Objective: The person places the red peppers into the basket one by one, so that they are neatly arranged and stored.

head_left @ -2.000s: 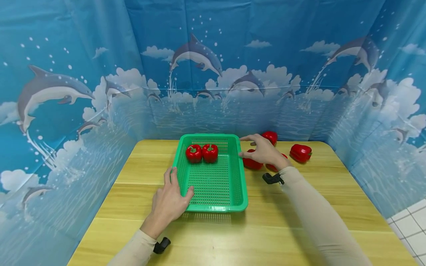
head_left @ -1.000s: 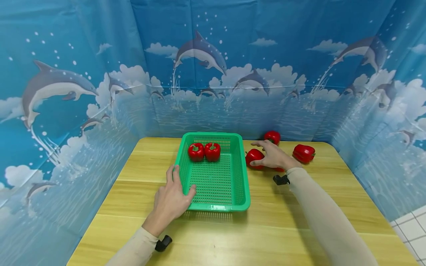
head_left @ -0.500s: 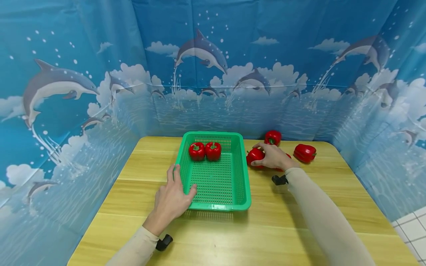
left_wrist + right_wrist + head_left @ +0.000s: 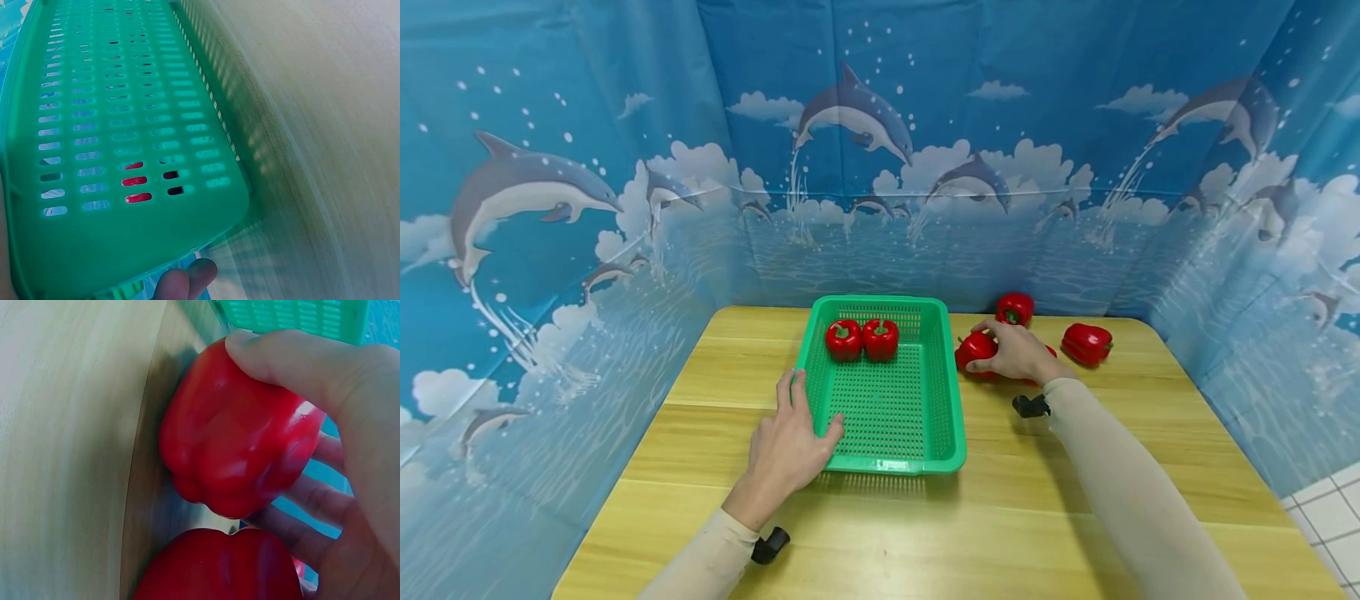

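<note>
My right hand grips a red bell pepper lying just right of the green basket. In the right wrist view, the thumb presses one side of this bell pepper while the fingers reach round the other. A second pepper lies right beside it, mostly covered by the hand in the head view. My left hand holds the basket's near left corner, fingers along its left rim and thumb at the front. Two red bell peppers stand stem up inside the basket's far left part.
Behind my right hand, a red bell pepper lies by the back edge of the wooden table. Another pepper is farther right. A blue dolphin-print curtain rises round the back and sides.
My right hand has moved from the basket's right rim slightly rightward onto the bell pepper, and its thumb and fingers have closed round it. The left hand stays at the basket corner.
</note>
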`<state>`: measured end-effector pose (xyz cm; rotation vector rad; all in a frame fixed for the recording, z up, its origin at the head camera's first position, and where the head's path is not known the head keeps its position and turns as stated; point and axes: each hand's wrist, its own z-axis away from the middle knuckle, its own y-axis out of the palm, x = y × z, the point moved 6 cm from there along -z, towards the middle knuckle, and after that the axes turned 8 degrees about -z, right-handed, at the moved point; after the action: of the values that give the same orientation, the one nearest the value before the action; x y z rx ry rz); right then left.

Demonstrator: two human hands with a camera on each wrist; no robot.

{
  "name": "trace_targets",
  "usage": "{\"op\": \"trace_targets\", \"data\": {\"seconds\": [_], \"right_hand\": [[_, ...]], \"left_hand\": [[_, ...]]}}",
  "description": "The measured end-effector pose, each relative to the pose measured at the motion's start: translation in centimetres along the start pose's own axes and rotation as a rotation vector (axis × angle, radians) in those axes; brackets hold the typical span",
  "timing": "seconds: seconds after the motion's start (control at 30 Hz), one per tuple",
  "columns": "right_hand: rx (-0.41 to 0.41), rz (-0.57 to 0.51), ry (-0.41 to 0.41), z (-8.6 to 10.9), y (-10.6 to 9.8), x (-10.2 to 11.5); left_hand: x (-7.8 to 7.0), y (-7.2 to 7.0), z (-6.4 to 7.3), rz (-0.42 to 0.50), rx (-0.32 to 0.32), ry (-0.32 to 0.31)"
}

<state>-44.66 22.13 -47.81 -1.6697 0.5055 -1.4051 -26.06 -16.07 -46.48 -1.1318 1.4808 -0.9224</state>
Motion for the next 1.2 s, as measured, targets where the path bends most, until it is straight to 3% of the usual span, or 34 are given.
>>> {"op": "trace_targets", "data": {"seconds": [0.7,1.2], "right_hand": [[-0.039,-0.045,-0.002,0.4,-0.9,0.4],[-0.1,-0.084,-0.049,1.1,-1.8,1.1]], "left_hand": [[0.0,-0.1,0.1,0.002,0.006,-0.003],[0.0,-0.1,0.2,0.001,0.011,-0.005]]}}
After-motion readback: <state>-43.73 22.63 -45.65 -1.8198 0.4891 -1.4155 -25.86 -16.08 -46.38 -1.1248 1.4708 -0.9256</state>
